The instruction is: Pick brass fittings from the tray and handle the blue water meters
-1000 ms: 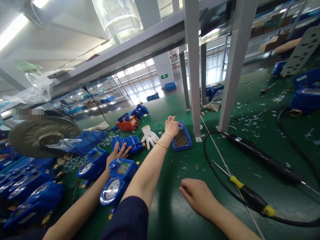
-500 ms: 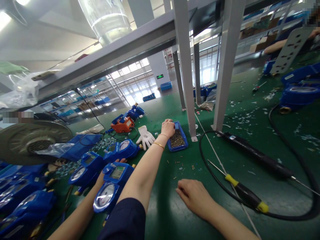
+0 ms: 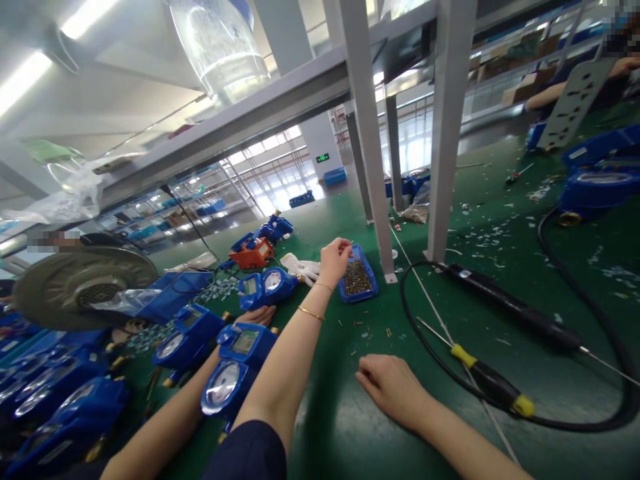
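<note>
My left hand [image 3: 336,261], with two gold bracelets at the wrist, is over the left edge of a blue tray [image 3: 371,291] of small brass screws. Its fingertips are pinched together; anything between them is too small to tell. Lower right, my right hand [image 3: 393,388] rests on the green table [image 3: 335,407] with its fingers curled in, the palm hidden. Several loose screws [image 3: 389,332] lie between the tray and that hand. Left of my left forearm, another person's hand [image 3: 257,316] touches a blue meter [image 3: 270,287].
Right of my right hand lie a yellow-black screwdriver [image 3: 493,383] and a black corded power driver [image 3: 520,317]. Metal posts [image 3: 370,147] rise behind the tray. More blue meters [image 3: 223,383], a white glove [image 3: 303,268] and an orange box [image 3: 253,253] are leftward. Another person's arm [image 3: 550,95] is far right.
My left hand has lifted a little out of the tray, its pinched fingertips now more visible. The other person's hand and the meter beside it have shifted right and away. The view has tilted slightly.
</note>
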Motion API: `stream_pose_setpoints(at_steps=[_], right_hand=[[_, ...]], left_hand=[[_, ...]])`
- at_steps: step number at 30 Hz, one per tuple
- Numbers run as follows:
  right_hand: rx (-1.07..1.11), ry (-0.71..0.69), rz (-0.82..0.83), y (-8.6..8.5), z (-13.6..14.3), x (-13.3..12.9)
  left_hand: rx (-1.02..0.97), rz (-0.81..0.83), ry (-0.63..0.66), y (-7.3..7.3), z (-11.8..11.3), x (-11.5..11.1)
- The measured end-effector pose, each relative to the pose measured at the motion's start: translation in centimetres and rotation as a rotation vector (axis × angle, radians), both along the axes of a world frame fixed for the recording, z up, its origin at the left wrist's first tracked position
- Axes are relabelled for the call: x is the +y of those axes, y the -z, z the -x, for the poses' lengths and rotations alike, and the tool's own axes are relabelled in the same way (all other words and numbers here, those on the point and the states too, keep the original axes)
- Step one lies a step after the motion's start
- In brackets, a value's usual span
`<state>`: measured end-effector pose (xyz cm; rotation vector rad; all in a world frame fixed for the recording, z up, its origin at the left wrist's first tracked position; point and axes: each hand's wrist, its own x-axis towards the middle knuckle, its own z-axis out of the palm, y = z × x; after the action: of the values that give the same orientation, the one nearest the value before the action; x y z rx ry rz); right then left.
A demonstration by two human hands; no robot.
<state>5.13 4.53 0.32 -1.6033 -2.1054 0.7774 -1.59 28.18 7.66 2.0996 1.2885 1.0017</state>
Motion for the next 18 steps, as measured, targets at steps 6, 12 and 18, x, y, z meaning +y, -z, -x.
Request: stream_pose_setpoints(at_steps=[6, 12, 18], right_hand=[[-0.008, 0.002, -0.005, -0.1, 0.0, 0.0], [-0.006, 0.006, -0.005, -0.4, 0.0, 0.1], [0.005, 0.007, -0.006, 0.1, 0.0, 0.1]], left_hand=[[-0.029, 0.175, -0.028, 1.2, 0.6, 1.2], [-0.037, 0.064, -0.124, 1.3, 1.7, 1.4], [-0.293, -0.087, -0.212, -1.0, 0.9, -0.2]])
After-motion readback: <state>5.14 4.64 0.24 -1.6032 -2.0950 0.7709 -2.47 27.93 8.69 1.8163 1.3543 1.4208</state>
